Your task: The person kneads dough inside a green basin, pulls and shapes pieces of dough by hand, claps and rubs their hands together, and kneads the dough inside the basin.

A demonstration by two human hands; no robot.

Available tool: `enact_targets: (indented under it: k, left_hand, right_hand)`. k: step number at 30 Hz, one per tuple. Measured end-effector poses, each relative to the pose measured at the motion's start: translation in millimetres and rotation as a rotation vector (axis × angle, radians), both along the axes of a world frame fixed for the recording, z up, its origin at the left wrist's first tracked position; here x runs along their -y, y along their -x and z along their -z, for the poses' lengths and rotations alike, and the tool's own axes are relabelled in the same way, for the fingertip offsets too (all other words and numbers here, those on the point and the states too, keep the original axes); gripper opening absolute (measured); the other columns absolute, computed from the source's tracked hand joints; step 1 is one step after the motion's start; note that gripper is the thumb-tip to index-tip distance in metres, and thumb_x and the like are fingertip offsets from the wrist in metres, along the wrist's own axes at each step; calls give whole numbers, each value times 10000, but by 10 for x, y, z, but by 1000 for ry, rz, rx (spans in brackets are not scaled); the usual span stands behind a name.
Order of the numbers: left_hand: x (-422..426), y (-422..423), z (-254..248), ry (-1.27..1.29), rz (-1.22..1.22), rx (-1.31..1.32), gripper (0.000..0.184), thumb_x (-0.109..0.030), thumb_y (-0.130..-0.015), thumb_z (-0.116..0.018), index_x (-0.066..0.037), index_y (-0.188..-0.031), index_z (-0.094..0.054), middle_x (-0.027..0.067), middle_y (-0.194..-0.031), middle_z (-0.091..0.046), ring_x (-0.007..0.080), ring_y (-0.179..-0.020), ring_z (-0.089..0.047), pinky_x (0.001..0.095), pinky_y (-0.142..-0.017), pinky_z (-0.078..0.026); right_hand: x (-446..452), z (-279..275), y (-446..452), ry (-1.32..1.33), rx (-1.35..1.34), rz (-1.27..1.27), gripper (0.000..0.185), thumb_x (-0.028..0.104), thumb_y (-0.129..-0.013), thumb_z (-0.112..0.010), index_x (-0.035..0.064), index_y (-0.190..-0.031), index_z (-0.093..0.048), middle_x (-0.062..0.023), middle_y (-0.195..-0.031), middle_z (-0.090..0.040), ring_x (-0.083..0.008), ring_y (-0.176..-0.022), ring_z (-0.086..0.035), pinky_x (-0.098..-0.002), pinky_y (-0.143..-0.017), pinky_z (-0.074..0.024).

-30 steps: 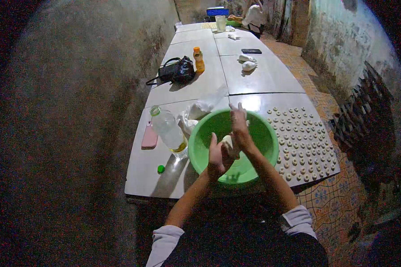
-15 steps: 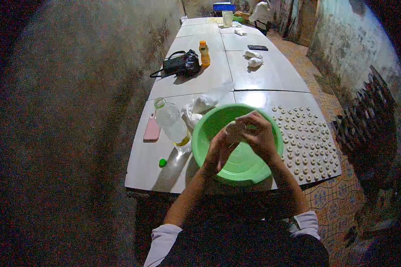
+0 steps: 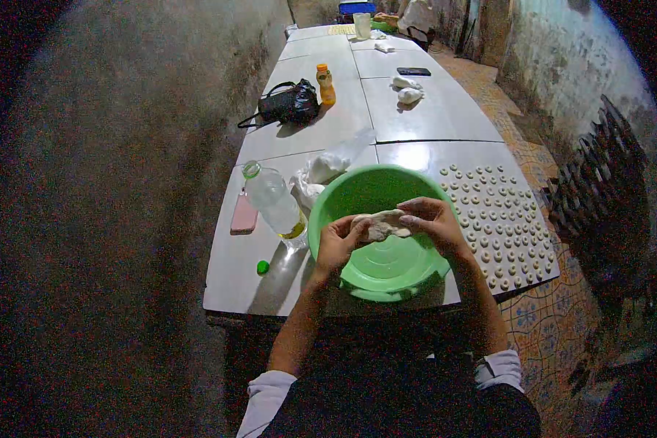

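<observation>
A flattened, uneven piece of pale dough (image 3: 381,225) is stretched between my two hands above a green basin (image 3: 387,283). My left hand (image 3: 339,242) pinches its left end between thumb and fingers. At the right end, my right hand (image 3: 433,222) grips it the same way, with whitish residue on the fingers. The inside of the basin shows below the dough. Many small ring-shaped dough pieces (image 3: 498,227) lie in rows to the right of the basin. On its left stands an open clear bottle (image 3: 272,201), with a white plastic bag (image 3: 325,167) behind.
On the white table (image 3: 306,149) are a pink phone (image 3: 244,214), a green cap (image 3: 263,268), a black bag (image 3: 290,104), an orange bottle (image 3: 325,85), white bundles (image 3: 409,95) and a dark phone (image 3: 414,71). Another person (image 3: 416,16) is at the far end.
My hands, earlier pressed close together around the dough, have moved apart sideways. The dough now shows as a wider, flatter piece between them. The camera view has shifted slightly.
</observation>
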State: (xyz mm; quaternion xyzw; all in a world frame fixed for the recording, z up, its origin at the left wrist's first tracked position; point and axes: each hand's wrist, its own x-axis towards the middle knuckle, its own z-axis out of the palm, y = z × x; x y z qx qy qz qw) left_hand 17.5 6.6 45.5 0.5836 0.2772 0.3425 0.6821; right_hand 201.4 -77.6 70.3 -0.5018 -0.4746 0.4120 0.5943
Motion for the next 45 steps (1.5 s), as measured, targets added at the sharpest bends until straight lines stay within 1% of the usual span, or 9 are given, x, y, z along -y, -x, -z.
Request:
enact_targets:
  k: [2, 6, 8, 12, 16, 26, 30, 37, 45]
  left_hand:
    - [-16, -3, 105, 20, 9, 60, 222, -128, -814, -559, 46, -952, -569, 79, -861, -614, 115, -712, -594, 244, -662, -506]
    - [54, -132, 196, -20, -76, 93, 219, -118, -827, -538, 34, -982, -565, 71, -881, -608, 105, -757, -583, 234, -683, -493]
    - [46, -260, 320, -16, -178, 147, 229, -140, -846, -513, 23, -997, -565, 57, -887, -604, 98, -769, -570, 221, -684, -474]
    - [30, -261, 267, 195, -117, 350, 260, -172, -864, -485, 13, -1037, -544, 55, -904, -599, 96, -755, -565, 211, -673, -460]
    - [8, -175, 223, 96, -127, 278, 272, -179, -874, -465, 5, -1066, -523, 64, -917, -595, 105, -781, -569, 224, -696, -469]
    - [90, -135, -110, -275, -187, 114, 349, -128, -744, -644, 5, -1044, -523, 96, -944, -594, 142, -898, -550, 261, -754, -465]
    - [67, -115, -255, -347, -68, 87, 332, -79, -732, -645, 22, -1027, -531, 98, -930, -599, 141, -864, -567, 258, -759, -477]
    - [-3, 27, -150, -197, -27, 103, 205, -43, -741, -628, 48, -918, -579, 92, -842, -620, 125, -742, -591, 254, -692, -502]
    - [-66, 105, -38, -65, -58, 88, 161, -80, -759, -622, 22, -880, -594, 59, -799, -617, 101, -694, -578, 244, -651, -503]
  right_hand:
    - [-16, 79, -26, 8, -1, 19, 228, 33, -691, -643, -23, -905, -590, -78, -835, -614, -114, -754, -574, -227, -684, -470]
    - [-60, 63, 152, -318, 761, 409, 182, 18, -692, -560, -10, -872, -558, -158, -804, -580, -280, -784, -581, -315, -745, -461]
    - [-142, 126, 359, -427, 846, 525, 272, -60, -665, -542, -13, -933, -551, -164, -839, -575, -292, -772, -582, -322, -674, -466]
    - [-22, 188, 848, -339, 694, 322, 347, -68, -738, -504, 14, -1074, -492, -206, -901, -554, -337, -855, -560, -351, -731, -456]
    - [-24, 103, 550, -265, 383, 225, 429, -31, -717, -581, 43, -1126, -475, -136, -1020, -550, -246, -856, -578, -302, -761, -465]
    - [-50, 3, 424, -247, 377, 196, 364, 62, -659, -677, 29, -1004, -568, -97, -866, -597, -172, -776, -596, -261, -684, -488]
    - [-18, -61, 395, -281, 636, 120, 316, 78, -681, -659, 25, -979, -568, -90, -852, -604, -154, -735, -595, -256, -628, -483]
    - [34, -8, 290, -73, 91, -59, 227, 65, -770, -585, -39, -970, -557, -75, -867, -600, -109, -747, -559, -233, -625, -468]
    - [75, 122, 94, -30, -131, -55, 241, 155, -764, -611, -16, -932, -584, -58, -808, -604, -104, -690, -551, -232, -578, -452]
